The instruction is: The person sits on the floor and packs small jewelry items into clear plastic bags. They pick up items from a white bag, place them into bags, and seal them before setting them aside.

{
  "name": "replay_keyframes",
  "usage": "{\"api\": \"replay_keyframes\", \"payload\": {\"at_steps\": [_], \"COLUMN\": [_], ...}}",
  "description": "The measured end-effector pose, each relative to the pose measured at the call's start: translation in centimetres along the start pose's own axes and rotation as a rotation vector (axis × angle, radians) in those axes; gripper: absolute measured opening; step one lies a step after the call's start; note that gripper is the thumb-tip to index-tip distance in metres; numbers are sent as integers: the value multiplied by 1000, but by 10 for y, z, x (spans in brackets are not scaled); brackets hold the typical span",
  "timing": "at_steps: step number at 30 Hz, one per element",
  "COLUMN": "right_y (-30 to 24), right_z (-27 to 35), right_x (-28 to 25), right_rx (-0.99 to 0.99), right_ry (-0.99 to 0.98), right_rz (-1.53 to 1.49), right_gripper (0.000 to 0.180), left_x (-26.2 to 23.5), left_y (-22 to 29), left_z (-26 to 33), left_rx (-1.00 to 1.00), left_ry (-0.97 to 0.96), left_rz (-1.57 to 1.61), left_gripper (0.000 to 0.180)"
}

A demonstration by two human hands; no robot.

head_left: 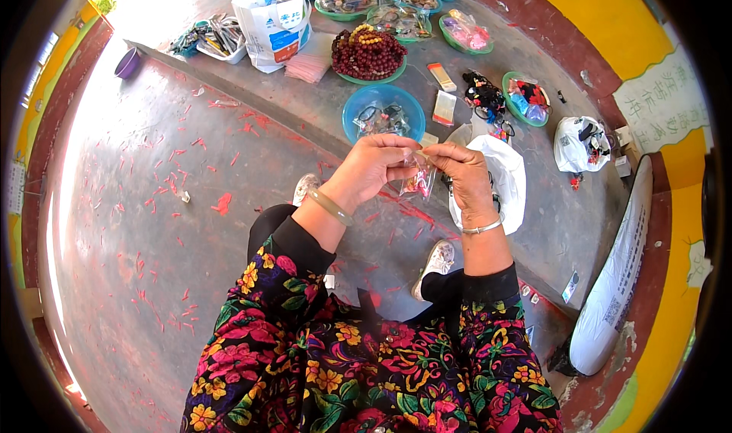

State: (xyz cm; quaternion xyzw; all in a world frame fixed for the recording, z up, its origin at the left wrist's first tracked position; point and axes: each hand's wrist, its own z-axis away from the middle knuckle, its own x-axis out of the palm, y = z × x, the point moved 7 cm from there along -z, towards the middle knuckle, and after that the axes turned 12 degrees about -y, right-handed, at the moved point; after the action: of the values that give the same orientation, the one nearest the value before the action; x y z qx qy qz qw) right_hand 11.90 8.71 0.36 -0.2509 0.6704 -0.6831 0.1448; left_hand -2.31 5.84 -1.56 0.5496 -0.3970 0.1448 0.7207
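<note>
Between my two hands hangs a small clear plastic bag (418,183) with something red and pink inside. My left hand (375,165) pinches one upper corner of it between thumb and fingers, a jade-like bangle on that wrist. At the opposite corner my right hand (465,175) pinches the bag's top edge, with a silver bangle on the wrist. Just beyond the hands stands a blue basin (352,117) holding clear packets with dark items. Partly behind my right hand lies a white plastic bag (507,181) with dark cords in it.
Dark red bead strings (367,54) fill a green basin. Several basins of packets stand farther back. A white carrier bag (268,21) is beside a tray of tools (221,38). A purple bucket (127,64) sits far left, a long silvery wrapped bundle (616,280) right. Red scraps litter the floor.
</note>
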Motion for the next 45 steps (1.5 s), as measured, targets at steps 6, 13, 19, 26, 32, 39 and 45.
{"api": "replay_keyframes", "payload": {"at_steps": [6,13,19,26,32,39,45], "right_y": [-7,-11,-8,-7,7,17,1], "right_z": [1,1,0,-1,-3,-5,-2], "right_x": [5,4,6,-5,-1,-2,1], "right_rx": [-23,-56,-83,7,120,57,-7], "right_ry": [-16,19,-26,48,21,5,33], "right_rz": [5,83,132,-2,-71,-130,-123], "right_gripper": [16,18,18,25,20,10,7], "left_x": [-3,1,-4,-9,-5,0,3], "left_y": [-1,-3,-7,0,0,-4,-1], "left_z": [-2,-2,-3,-2,-4,-5,-5], "left_rx": [-35,-8,-14,54,49,29,41], "left_ry": [0,2,37,118,158,104,57], "left_rz": [17,14,-84,-167,-374,-444,-354], "left_gripper": [20,17,15,15,14,13,16]}}
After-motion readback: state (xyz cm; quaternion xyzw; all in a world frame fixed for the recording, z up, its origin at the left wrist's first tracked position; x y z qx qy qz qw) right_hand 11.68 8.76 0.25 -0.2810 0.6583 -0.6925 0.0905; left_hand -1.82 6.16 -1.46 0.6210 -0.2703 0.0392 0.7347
